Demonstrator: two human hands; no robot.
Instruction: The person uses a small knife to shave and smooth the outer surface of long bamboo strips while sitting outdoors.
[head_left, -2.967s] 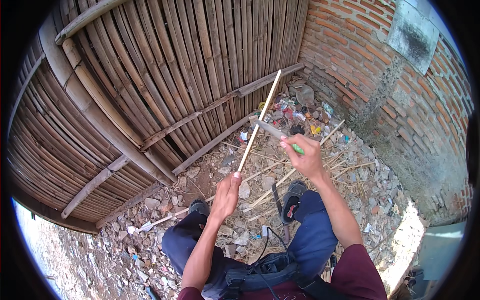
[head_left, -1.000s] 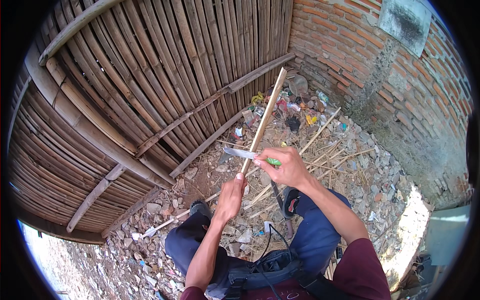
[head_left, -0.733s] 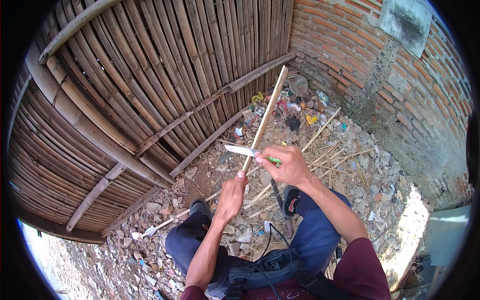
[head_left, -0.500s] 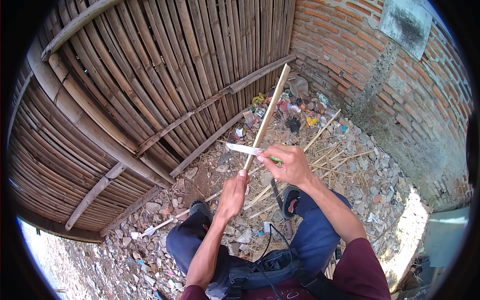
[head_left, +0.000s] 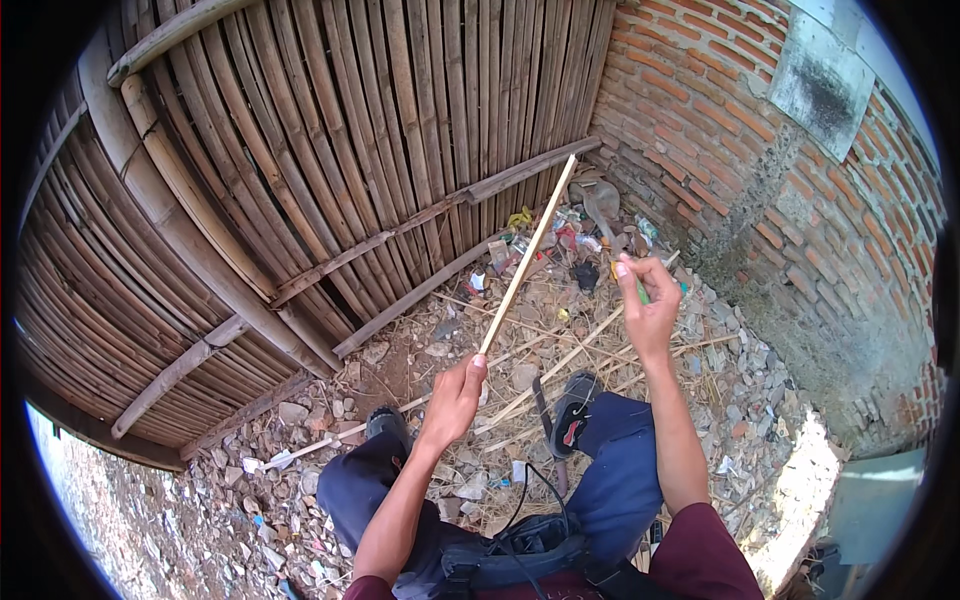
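Right hand with green-handled knife now off the bamboo strip, out to the right.

The bamboo strip is pale yellow-tan. The knife handle shows green. The bamboo fence runs in brown and tan vertical slats. The brick wall is red-orange with grey mortar lines and one grey cement patch. The trousers are dark blue, the sleeve maroon. The sandal is grey with red marks.

Thin pale bamboo strip, straight, slanting up-right, lower end pinched, green-handled knife held apart
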